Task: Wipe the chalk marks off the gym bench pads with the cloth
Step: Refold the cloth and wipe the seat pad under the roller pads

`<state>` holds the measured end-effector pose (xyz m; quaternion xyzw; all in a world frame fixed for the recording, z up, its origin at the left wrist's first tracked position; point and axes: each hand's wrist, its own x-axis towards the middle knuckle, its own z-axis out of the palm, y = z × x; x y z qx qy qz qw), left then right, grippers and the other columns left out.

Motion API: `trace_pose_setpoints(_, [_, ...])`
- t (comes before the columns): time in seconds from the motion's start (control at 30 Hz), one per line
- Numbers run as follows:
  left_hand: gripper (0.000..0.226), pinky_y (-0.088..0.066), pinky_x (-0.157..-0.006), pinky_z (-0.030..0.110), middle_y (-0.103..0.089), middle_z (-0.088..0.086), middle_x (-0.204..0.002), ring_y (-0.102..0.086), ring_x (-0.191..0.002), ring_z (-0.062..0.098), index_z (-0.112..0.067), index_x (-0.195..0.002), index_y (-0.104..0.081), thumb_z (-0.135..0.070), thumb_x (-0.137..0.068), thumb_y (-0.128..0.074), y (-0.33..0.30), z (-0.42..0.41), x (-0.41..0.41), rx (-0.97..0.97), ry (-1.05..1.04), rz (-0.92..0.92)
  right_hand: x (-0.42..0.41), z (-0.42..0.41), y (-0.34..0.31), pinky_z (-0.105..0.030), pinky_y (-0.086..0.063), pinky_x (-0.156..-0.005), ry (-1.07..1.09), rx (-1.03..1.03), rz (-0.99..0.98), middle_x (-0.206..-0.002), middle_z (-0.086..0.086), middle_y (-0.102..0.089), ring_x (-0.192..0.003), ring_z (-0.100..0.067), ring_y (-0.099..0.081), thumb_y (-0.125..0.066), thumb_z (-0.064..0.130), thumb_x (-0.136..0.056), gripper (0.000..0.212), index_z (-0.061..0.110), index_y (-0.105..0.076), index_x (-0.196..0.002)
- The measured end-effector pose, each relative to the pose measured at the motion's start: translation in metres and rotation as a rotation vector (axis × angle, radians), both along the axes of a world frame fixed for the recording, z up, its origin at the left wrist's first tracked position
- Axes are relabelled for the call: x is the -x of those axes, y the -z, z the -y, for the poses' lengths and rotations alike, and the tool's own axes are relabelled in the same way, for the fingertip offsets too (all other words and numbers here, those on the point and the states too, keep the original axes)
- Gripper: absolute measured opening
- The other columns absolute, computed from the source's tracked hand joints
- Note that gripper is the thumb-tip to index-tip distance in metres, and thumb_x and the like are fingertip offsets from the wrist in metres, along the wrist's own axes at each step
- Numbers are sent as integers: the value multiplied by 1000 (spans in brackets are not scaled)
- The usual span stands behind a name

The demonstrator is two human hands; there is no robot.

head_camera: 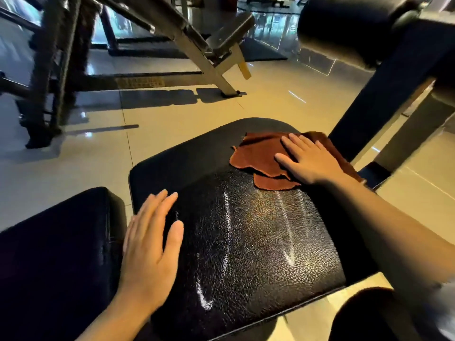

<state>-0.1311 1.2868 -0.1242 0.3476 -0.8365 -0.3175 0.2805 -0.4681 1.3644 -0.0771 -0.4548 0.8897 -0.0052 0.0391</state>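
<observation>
A black cracked-leather bench seat pad (197, 153) fills the middle of the view. White chalk marks (227, 219) run down it in long streaks, one in the middle, one further right (285, 227). A rust-brown cloth (256, 156) lies crumpled at the pad's far right corner. My right hand (307, 161) presses flat on the cloth with straight fingers. My left hand (152, 244) rests flat on the pad's left edge, fingers straight, holding nothing. A second black pad (54, 254) adjoins at the lower left.
A black roller pad (344, 30) on a dark frame arm (384, 94) stands at the upper right. Another bench frame (206, 60) and a rack (49, 70) occupy the tiled floor (172, 112) behind. A dark rounded shape (362, 316) sits at the bottom right.
</observation>
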Motion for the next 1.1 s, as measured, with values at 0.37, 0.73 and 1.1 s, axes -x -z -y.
trace_pose_setpoints(0.37, [70, -1, -116, 25, -28, -21, -147, -15, -139, -5, -35, -143, -37, -65, -84, -14, 5, 7, 3, 40, -37, 30, -24, -19, -1, -43, -5, -119, 29, -45, -45, -164, -4, -4, -150, -21, -5, -19, 51, -103, 62, 21, -10, -156])
trace_pose_setpoints(0.73, [86, -1, -118, 36, -34, -5, -154, -23, -144, 13, -28, -145, -40, -68, -77, -4, 0, 5, 5, 69, -28, 147, -99, -111, -27, -42, -5, -119, -49, -146, 92, -164, 1, 0, -150, -16, -3, -25, 34, -106, 54, 26, -7, -156])
trace_pose_setpoints(1.1, [77, -12, -120, 45, -39, -1, -150, -25, -144, 17, -22, -141, -46, -62, -84, -12, 3, -4, 2, 73, -44, 21, -127, -154, -16, -33, 11, -116, 34, -58, 194, -155, 22, 14, -135, 6, 17, 33, 92, -38, 128, 40, 5, -152])
